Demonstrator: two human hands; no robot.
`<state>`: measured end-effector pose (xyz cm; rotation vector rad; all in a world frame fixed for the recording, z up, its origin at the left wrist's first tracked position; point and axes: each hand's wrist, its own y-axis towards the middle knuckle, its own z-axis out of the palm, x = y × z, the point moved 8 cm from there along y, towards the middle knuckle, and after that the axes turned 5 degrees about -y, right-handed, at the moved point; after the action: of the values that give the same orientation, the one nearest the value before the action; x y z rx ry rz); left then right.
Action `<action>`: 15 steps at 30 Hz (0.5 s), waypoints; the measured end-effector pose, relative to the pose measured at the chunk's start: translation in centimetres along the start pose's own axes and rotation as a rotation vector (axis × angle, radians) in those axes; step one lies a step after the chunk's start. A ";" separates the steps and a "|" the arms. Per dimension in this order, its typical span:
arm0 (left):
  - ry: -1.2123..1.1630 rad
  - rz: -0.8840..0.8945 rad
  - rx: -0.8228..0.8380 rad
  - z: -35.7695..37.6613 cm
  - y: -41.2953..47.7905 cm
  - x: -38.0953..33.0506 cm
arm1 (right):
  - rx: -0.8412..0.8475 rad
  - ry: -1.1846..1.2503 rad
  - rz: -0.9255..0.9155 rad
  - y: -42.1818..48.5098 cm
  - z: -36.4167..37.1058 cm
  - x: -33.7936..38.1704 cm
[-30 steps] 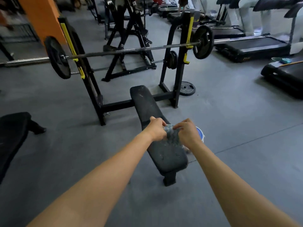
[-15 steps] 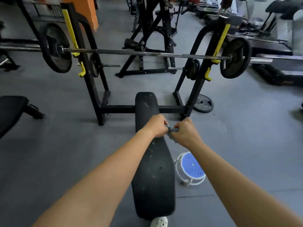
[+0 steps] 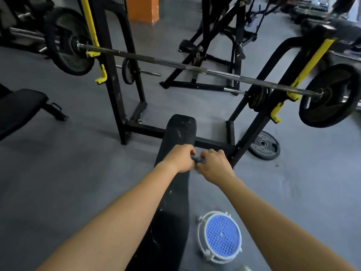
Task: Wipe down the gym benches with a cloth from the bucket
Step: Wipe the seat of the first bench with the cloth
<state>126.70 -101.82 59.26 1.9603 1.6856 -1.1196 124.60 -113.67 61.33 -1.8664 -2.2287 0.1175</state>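
Both hands, left (image 3: 180, 158) and right (image 3: 213, 163), grip a twisted cloth (image 3: 197, 159) above the bench (image 3: 180, 132) (likely wringing). Next, she should spread it and wipe.

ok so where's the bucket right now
In the head view the bucket stands on the grey floor at lower right, between the near end of the black bench pad and the right forearm.
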 end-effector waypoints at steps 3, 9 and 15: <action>-0.050 -0.071 -0.019 1.5 3.3 0.1 | 0.061 0.021 -0.052 3.7 1.0 -3.1; -0.136 -0.216 -0.147 5.1 8.4 -0.5 | 0.200 0.256 -0.164 10.1 2.7 -9.0; -0.148 -0.343 -0.318 6.8 11.8 0.2 | 0.299 0.275 -0.260 15.6 4.2 -12.2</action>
<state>135.40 -109.30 51.96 1.3989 2.0220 -0.9995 140.59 -122.36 52.45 -1.3406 -2.1056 0.1314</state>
